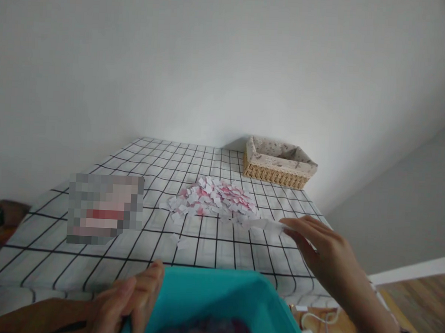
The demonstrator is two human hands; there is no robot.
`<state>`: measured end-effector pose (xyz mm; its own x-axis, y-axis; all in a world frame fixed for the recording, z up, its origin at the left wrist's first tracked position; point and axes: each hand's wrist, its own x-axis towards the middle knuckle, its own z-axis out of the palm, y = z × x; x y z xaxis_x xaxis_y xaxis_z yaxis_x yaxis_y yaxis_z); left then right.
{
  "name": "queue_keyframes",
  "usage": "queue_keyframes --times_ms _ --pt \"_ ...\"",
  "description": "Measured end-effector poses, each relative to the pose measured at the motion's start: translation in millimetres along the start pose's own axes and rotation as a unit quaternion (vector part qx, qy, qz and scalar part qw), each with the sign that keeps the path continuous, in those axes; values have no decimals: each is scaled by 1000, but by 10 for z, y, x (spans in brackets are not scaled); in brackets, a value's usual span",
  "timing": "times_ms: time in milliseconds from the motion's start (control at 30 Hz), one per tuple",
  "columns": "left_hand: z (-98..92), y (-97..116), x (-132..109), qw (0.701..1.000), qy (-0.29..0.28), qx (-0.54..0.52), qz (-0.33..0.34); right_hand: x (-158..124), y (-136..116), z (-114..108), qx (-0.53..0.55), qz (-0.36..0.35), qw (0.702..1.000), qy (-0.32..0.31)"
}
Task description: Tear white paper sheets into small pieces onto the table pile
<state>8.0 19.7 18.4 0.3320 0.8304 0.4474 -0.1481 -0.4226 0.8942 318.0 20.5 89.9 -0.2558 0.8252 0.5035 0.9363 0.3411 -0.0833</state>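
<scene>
While pinching a thin, pale, paper-like piece [266, 225] in the right hand [326, 246], also gripping the left rim of a teal, smooth-walled tub [216, 280] with the left hand [129, 298]. On the right, narrow pinch between thumb and fingers; on the left, firm closed grip. At the near edge of a white cloth-covered table with black grid lines [240, 257]: tub; contact with edge unclear. Inside: dark reddish mass [206, 331], too blurred to identify.

Outward, midway between left and right edges: low heap of torn white and pink paper scraps [213, 196]. Free end of pale piece near its right side; cannot tell if touching. Between heap and near edge: a few stray white scraps [180, 242]. Toward far right corner: woven tan basket with patterned fabric lining [276, 175]. Near left edge: pixelated grey-and-pink item [104, 207], not identifiable.

Risks, judged: possible scattering over the near edge, from a quick flick or a draught on light paper. Possible slip or crumpling of pale piece, from so light a pinch. Possible tipping of tub, from one-sided hold.
</scene>
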Motion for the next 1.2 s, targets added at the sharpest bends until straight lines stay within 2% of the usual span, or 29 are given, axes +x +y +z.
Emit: queue_keyframes --times_ms 33,100,200,267,300,333,367,400,433,500,567,600,700,767,867,1000,1133,1200 --pt "-57 1 20 1000 27 -5 3 43 -17 33 0 -9 1000 -16" --pt "-145 -7 55 1000 -12 -5 1 112 -57 101 -7 -20 999 -27" --pt "-205 -33 94 998 -54 12 7 188 -77 196 -30 -11 999 2" --pt "-209 -48 107 998 -46 31 0 230 -59 243 -48 1 998 29" --pt "-205 -52 109 996 -87 33 6 249 -47 261 -57 8 997 41" --pt "-198 -55 106 995 -86 43 18 267 -36 278 -65 15 996 52" --pt "-187 -56 100 998 -35 28 41 283 -30 293 -72 19 996 58" --pt "-172 -57 90 998 -50 44 13 296 -29 307 -76 21 995 61" --pt "-155 -57 79 998 -40 45 5 306 -34 320 -78 20 995 61" --pt "-113 -57 56 998 -9 47 -30 314 -53 339 -76 11 996 53" --pt "-76 -54 42 998 40 32 -33 304 -77 345 -68 0 997 43" --pt "-66 -52 39 998 47 25 -30 291 -89 342 -63 -5 997 38" --pt "-77 -47 36 1000 6 4 -17 229 -116 319 -43 -22 999 21" --pt "-98 -50 33 999 -15 -12 -31 183 -128 303 -30 -30 999 12" --pt "-98 -62 33 999 -1 -26 -42 149 -125 292 -21 -27 999 12" --pt "-54 -47 50 999 29 -32 -26 216 -74 303 -34 13 998 42" --pt "-45 -29 50 999 9 -30 -44 342 -58 361 -56 49 995 61" --pt "-48 -40 43 999 11 -41 -24 374 -88 395 -60 48 996 47"
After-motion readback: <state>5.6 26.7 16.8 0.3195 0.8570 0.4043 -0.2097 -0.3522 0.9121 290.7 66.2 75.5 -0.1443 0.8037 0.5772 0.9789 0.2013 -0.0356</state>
